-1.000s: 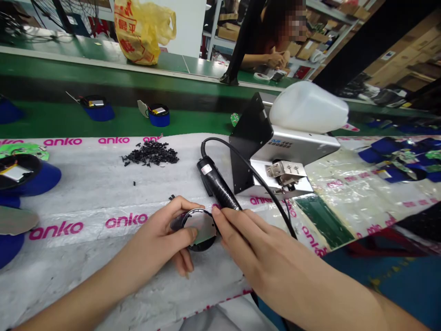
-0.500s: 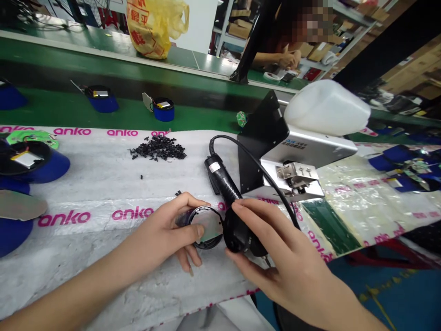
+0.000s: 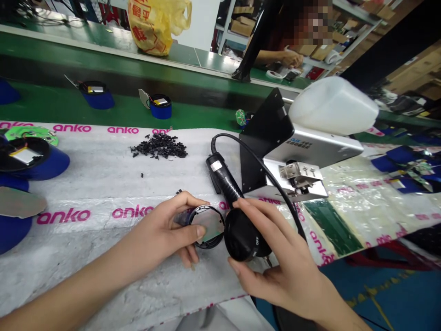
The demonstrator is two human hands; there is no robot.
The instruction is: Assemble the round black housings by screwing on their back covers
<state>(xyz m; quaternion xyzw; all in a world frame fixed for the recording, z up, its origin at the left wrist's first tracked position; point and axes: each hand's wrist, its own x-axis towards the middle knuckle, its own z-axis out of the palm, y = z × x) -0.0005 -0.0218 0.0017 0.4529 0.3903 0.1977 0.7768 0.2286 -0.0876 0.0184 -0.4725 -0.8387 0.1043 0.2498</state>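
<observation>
My left hand is closed around a round housing, its thumb pressed on the pale disc inside the dark rim. Between the thumb and fingers of my right hand is a round black cover with white ON and OFF marks. The cover is tilted, close to the right side of the housing; I cannot tell whether they touch. Behind it lies a black electric screwdriver with a cable, its lower part hidden by the cover and my right hand.
A pile of small black pieces lies on the white mat. Blue housings with batteries stand at left. The silver and black machine carries a white plastic container. Across the bench, a person's hands are visible beyond a yellow bag.
The black cover has turned in my right hand, so its round face and ON/OFF marks show more. My left hand keeps its hold on the housing. The view has shifted slightly.
</observation>
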